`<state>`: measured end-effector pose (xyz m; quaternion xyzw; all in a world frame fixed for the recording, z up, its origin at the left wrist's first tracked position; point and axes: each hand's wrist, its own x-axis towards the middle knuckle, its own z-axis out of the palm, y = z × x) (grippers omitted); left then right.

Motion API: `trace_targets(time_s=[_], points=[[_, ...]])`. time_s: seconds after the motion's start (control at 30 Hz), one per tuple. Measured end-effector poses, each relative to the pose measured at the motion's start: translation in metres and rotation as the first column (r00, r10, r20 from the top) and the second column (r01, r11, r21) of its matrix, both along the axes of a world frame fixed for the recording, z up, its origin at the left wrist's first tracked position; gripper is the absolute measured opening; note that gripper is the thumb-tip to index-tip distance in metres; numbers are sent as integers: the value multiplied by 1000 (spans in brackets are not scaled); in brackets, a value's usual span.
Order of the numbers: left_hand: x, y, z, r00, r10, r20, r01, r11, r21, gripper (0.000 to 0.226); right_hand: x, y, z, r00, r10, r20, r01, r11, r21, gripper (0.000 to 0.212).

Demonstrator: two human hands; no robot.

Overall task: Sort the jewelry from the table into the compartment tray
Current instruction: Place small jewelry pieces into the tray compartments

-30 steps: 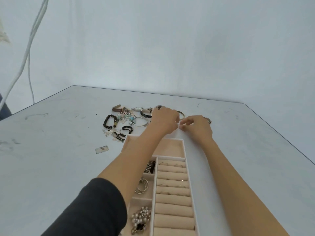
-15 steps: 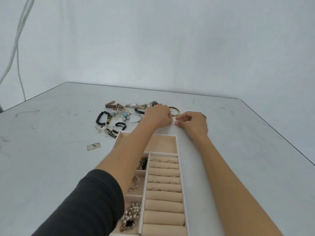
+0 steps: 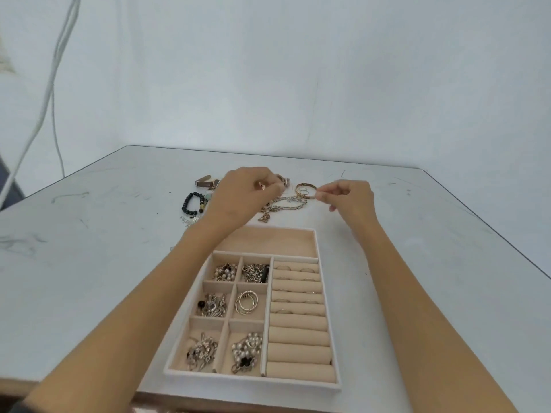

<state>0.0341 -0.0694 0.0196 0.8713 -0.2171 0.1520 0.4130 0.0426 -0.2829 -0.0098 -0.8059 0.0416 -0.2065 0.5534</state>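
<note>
- both hands are seen raised over the loose jewelry in the upper centre of the frame, just beyond the far edge of the compartment tray [image 3: 316, 242].
- the left hand [image 3: 247, 195] is curled and the right hand [image 3: 350, 201] is pinched thumb to forefinger just beside a gold bangle [image 3: 305, 189]; what is held, if anything, cannot be told.
- a chain necklace [image 3: 283, 205] and a black bead bracelet [image 3: 190, 201] are left on the table [image 3: 89, 263].
- a risk is judged: a fine piece lifted from the pile could be snagged on the chain, or dropped short of the tray.
</note>
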Motion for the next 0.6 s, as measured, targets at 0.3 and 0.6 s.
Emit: trace_targets(time_s=[0.3,0.6], points=[[-96,66,-33,995,33,92,2,932,-362,7,-68,29,40,983,103,151,-108,994,25,4],[-119,73,-55,992,-16,121,55,945,-323,8,-157,39,3,969,240,57,-238,970,-39,5]])
